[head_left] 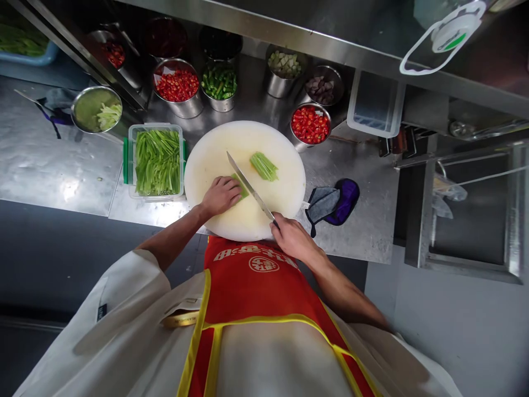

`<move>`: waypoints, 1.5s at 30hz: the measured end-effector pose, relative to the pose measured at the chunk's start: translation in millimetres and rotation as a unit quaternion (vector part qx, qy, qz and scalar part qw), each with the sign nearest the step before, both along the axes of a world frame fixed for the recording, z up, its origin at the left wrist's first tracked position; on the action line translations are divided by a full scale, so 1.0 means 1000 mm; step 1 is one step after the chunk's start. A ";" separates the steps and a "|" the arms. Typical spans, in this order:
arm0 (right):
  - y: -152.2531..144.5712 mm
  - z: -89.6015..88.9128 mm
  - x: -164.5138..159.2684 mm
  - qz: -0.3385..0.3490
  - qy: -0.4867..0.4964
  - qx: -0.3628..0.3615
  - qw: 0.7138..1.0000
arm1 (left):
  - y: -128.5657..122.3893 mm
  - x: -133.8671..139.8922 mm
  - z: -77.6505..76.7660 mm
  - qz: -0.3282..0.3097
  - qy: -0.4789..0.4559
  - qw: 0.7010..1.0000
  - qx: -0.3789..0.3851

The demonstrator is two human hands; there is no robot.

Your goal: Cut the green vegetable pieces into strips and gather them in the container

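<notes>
A round white cutting board [285,149] lies in front of me on the steel counter. My left hand [223,196] presses down with bent fingers on some light green celery stalks [242,188], partly hidden under the fingers. In my right hand [292,238] is the dark handle of a long kitchen knife [250,186]. Its blade points away and to the left, just right of the held stalks. Apart from these, a small bundle of cut celery [264,166] rests beyond the blade on the board.
Left of the board stands a clear tub of green strips [157,160]. Behind are metal pots of chopped red chillies [177,85], green chillies [219,81] and more red chillies [311,124]. A purple and grey cloth item [341,203] lies right. An overhead shelf [289,36] crosses the back.
</notes>
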State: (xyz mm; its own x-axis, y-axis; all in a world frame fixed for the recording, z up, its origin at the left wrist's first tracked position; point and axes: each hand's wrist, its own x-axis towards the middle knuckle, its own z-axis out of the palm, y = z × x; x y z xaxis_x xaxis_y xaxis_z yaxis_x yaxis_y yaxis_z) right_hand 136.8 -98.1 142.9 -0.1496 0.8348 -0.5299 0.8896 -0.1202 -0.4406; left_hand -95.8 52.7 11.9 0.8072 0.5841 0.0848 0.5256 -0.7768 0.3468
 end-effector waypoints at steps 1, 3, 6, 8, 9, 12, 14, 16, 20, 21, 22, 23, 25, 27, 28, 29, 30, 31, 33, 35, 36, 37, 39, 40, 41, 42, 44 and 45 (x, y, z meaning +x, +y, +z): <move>0.000 0.001 0.000 0.003 -0.002 -0.002 1.000 | -0.001 0.000 0.001 0.000 0.001 1.000 0.000; 0.000 0.004 -0.001 0.007 -0.005 -0.006 1.000 | -0.001 0.001 0.002 -0.001 -0.001 1.000 -0.006; -0.001 0.010 0.000 0.014 -0.006 -0.012 1.000 | -0.001 0.000 0.003 0.004 -0.008 1.000 -0.024; -0.002 0.014 -0.001 0.017 -0.005 -0.017 1.000 | -0.001 0.000 0.003 0.010 -0.014 0.999 -0.039; -0.002 0.015 -0.002 0.018 -0.006 -0.020 1.000 | 0.000 0.000 0.003 0.012 -0.016 0.999 -0.047; 0.001 0.008 -0.008 0.015 -0.017 -0.033 0.999 | 0.000 0.001 0.003 0.015 -0.019 0.997 -0.070; 0.006 -0.004 -0.013 0.010 -0.025 -0.034 0.999 | 0.000 0.001 0.003 0.019 -0.019 0.997 -0.078; 0.010 -0.015 -0.016 0.005 -0.024 -0.025 0.999 | 0.000 0.002 0.004 0.020 -0.019 0.997 -0.078; 0.010 -0.014 -0.013 0.008 -0.014 -0.009 1.000 | -0.001 0.002 0.005 0.017 -0.020 0.997 -0.070; 0.009 -0.010 -0.011 0.010 -0.014 -0.007 1.000 | -0.001 0.002 0.005 0.017 -0.022 0.997 -0.072; 0.007 -0.005 -0.010 0.011 -0.014 -0.007 1.000 | -0.001 0.001 0.005 0.018 -0.025 0.997 -0.076; 0.005 0.000 -0.009 0.013 -0.014 -0.009 1.000 | 0.000 0.001 0.005 0.019 -0.030 0.996 -0.081; 0.005 0.004 -0.010 0.015 -0.016 -0.018 1.000 | 0.000 0.002 0.004 0.020 -0.038 0.995 -0.086; 0.008 0.000 -0.014 0.012 -0.024 -0.030 0.999 | -0.001 0.003 0.004 0.021 -0.041 0.995 -0.085; 0.011 -0.004 -0.016 0.009 -0.028 -0.032 0.999 | -0.001 0.003 0.004 0.021 -0.041 0.995 -0.085; 0.014 -0.009 -0.018 0.007 -0.033 -0.033 0.999 | -0.001 0.004 0.005 0.021 -0.041 0.995 -0.085; 0.016 -0.013 -0.020 0.005 -0.036 -0.032 0.999 | -0.001 0.004 0.006 0.020 -0.041 0.995 -0.087; 0.019 -0.017 -0.021 0.005 -0.039 -0.029 0.999 | -0.001 0.003 0.008 0.018 -0.041 0.995 -0.091; 0.021 -0.023 -0.021 0.008 -0.041 -0.022 0.999 | 0.003 -0.002 0.014 0.012 -0.034 0.995 -0.096; 0.021 -0.024 -0.019 0.009 -0.044 -0.019 0.999 | 0.009 -0.009 0.022 0.002 -0.012 0.995 -0.101; 0.021 -0.024 -0.019 0.010 -0.047 -0.019 0.999 | 0.013 -0.014 0.025 -0.008 0.000 0.994 -0.107; 0.022 -0.023 -0.018 0.011 -0.051 -0.019 0.998 | 0.017 -0.019 0.027 -0.025 0.011 0.993 -0.115; 0.025 -0.021 -0.019 0.013 -0.061 -0.015 0.998 | 0.026 -0.025 0.028 -0.071 0.024 0.988 -0.138; 0.028 -0.020 -0.020 0.016 -0.067 -0.012 0.998 | 0.029 -0.027 0.028 -0.095 0.031 0.984 -0.147; 0.030 -0.019 -0.020 0.020 -0.071 -0.012 0.997 | 0.032 -0.027 0.026 -0.114 0.039 0.981 -0.152; 0.033 -0.018 -0.021 0.025 -0.074 -0.013 0.997 | 0.035 -0.027 0.025 -0.127 0.047 0.979 -0.152; 0.037 -0.014 -0.023 0.036 -0.076 -0.015 0.996 | 0.038 -0.025 0.022 -0.139 0.056 0.978 -0.148; 0.037 -0.011 -0.024 0.040 -0.076 -0.014 0.996 | 0.040 -0.023 0.020 -0.140 0.053 0.978 -0.148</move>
State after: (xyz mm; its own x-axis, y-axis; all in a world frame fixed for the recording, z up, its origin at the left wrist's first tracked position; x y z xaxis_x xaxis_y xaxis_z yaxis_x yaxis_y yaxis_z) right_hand 112.6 -61.0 132.0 -0.1321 0.8082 -0.5739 0.9528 -0.0562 -0.2985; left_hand -119.0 92.7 32.2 0.9341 0.3254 -0.1471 0.3520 -0.7694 0.5330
